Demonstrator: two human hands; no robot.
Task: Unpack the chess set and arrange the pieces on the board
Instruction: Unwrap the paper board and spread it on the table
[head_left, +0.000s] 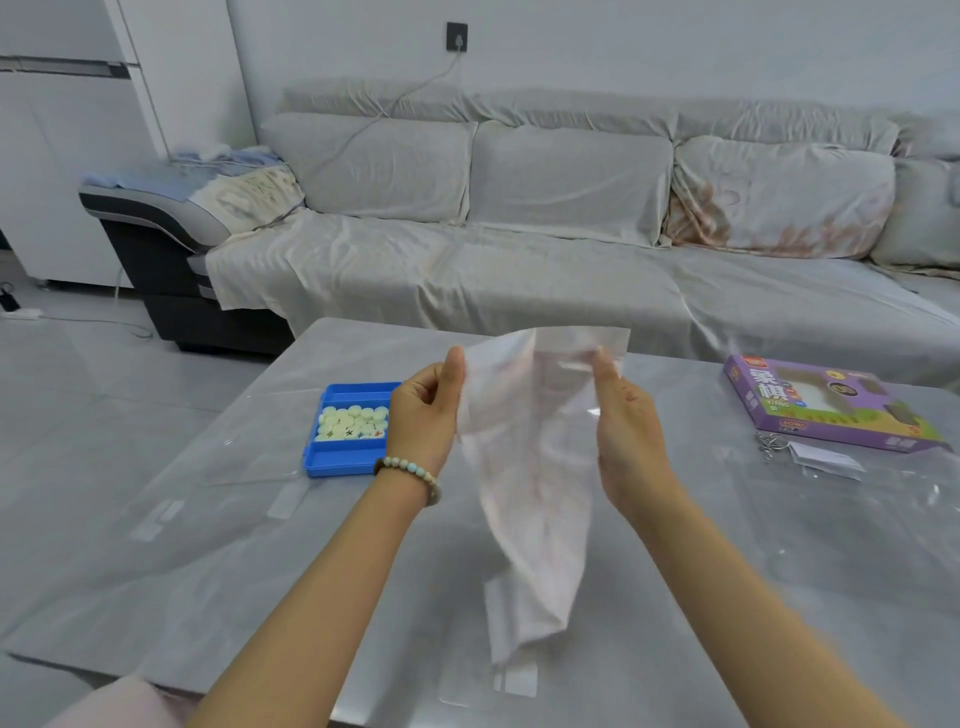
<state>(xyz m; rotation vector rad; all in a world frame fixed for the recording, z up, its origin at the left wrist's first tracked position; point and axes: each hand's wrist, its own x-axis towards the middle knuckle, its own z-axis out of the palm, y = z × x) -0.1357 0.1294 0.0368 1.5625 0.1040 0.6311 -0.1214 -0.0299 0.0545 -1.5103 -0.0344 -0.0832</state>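
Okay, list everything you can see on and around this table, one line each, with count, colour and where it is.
sheet: one, thin, pale with faint pink lines, held up crumpled above the table's middle
tray: one, blue, on the table's left side
chess pieces: many, cream discs, piled in the tray's far section
box: one, purple, on the table's far right
metal rings: small cluster, silver, just in front of the box
table: one, glossy grey
sofa: one, grey cloth cover, behind the table
wall socket: one, dark, above the sofa
bracelet: one, pale beads, left wrist
left hand: pinches the sheet's upper left edge
right hand: pinches the sheet's upper right part
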